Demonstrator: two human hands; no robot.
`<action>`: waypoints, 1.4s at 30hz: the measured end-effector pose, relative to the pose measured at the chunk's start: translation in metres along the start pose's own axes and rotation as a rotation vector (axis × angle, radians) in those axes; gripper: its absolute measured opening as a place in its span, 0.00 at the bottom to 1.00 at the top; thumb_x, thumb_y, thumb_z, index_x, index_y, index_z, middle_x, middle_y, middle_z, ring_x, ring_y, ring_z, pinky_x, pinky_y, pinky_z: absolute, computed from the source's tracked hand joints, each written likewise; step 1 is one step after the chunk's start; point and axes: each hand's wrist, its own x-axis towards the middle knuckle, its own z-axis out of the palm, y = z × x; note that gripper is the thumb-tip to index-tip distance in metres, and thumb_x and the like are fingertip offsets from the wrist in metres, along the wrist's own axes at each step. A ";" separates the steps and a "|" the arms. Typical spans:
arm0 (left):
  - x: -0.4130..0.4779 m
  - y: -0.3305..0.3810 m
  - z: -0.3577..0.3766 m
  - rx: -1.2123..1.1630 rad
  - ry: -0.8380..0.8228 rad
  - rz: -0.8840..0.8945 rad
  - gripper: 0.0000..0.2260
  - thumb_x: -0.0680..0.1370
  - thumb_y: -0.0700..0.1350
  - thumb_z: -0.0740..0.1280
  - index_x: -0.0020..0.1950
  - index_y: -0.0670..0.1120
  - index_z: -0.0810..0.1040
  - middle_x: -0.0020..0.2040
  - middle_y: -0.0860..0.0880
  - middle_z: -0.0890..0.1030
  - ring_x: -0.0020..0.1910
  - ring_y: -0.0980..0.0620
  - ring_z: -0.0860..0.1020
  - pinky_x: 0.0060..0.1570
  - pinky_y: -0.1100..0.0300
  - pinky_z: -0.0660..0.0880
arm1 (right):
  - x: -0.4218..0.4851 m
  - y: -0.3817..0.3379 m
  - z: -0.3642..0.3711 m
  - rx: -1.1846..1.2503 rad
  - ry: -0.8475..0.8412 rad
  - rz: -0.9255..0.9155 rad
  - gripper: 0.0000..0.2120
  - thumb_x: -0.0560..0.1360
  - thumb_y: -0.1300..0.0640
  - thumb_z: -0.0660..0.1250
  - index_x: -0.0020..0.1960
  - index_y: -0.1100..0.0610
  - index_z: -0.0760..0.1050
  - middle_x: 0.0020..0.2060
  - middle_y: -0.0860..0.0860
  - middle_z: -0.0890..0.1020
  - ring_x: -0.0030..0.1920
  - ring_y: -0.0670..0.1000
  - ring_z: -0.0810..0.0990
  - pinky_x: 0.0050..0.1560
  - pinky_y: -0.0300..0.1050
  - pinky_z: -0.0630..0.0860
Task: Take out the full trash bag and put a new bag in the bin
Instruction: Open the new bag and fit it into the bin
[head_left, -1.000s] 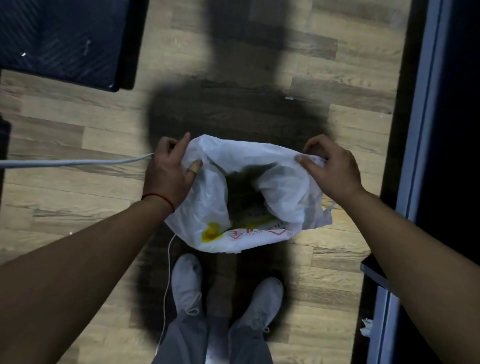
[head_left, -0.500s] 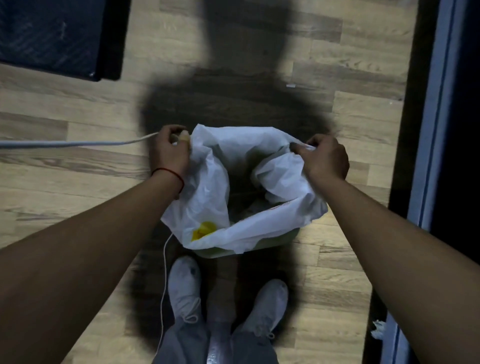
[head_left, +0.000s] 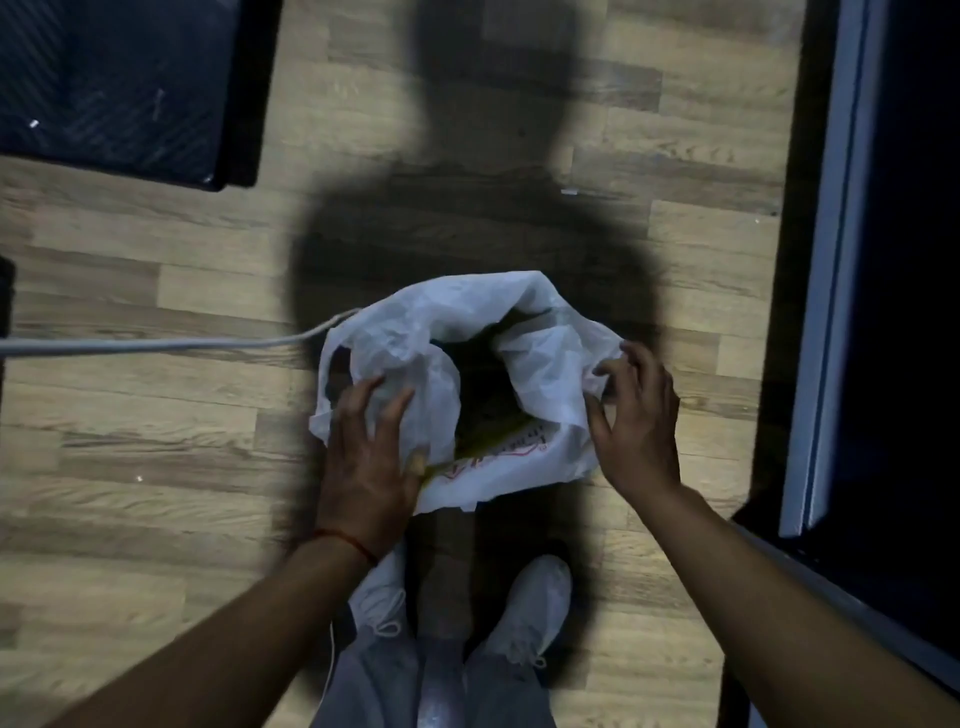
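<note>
The left hand lies flat on the bag, fingers straight and spread, pressing the plastic on the bag's near left side and gripping nothing. The right hand is at the bag's opposite edge with its fingers curled and its thumb below them. A fold of plastic sits between thumb and fingers, but I cannot tell whether they pinch it or only touch it.

The white bag stands between the two hands, just beyond the person's shoes on the wooden floor. Its mouth gapes open and crumpled. Inside, past the left fingertips, something dark and a yellow patch show, with red print on the near wall. The bin itself does not show; if it is there, the bag hides it.

A grey cable runs off from the bag's far left side, away from the left hand. A dark piece of furniture stands well beyond that hand, and a door frame rises to the outside of the right hand.

With things inside and the mouth loose, this looks like the first step: gathering the full bag's rim for lifting out. The next move calls for both hands to close on the plastic, draw the two edges together over the contents, and keep clear of the cable.
</note>
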 end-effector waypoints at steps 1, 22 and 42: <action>-0.012 -0.002 0.003 -0.039 -0.009 -0.032 0.25 0.73 0.44 0.70 0.69 0.46 0.68 0.71 0.41 0.60 0.72 0.41 0.62 0.68 0.44 0.68 | -0.008 0.002 0.000 -0.019 -0.017 -0.009 0.12 0.74 0.58 0.68 0.57 0.56 0.73 0.67 0.57 0.70 0.66 0.59 0.70 0.64 0.56 0.68; -0.003 -0.077 0.030 -0.197 -0.593 -0.244 0.46 0.65 0.76 0.53 0.75 0.47 0.61 0.71 0.42 0.70 0.69 0.39 0.69 0.67 0.35 0.65 | -0.030 0.051 0.027 0.002 -0.437 0.011 0.30 0.80 0.37 0.45 0.71 0.53 0.70 0.72 0.55 0.71 0.73 0.58 0.65 0.69 0.63 0.63; 0.023 -0.082 0.017 0.640 -0.948 0.012 0.35 0.77 0.61 0.59 0.78 0.53 0.46 0.80 0.48 0.46 0.79 0.46 0.44 0.73 0.36 0.46 | -0.006 0.034 0.068 -0.612 -0.618 0.054 0.38 0.78 0.41 0.57 0.79 0.49 0.40 0.79 0.51 0.43 0.77 0.56 0.34 0.77 0.58 0.38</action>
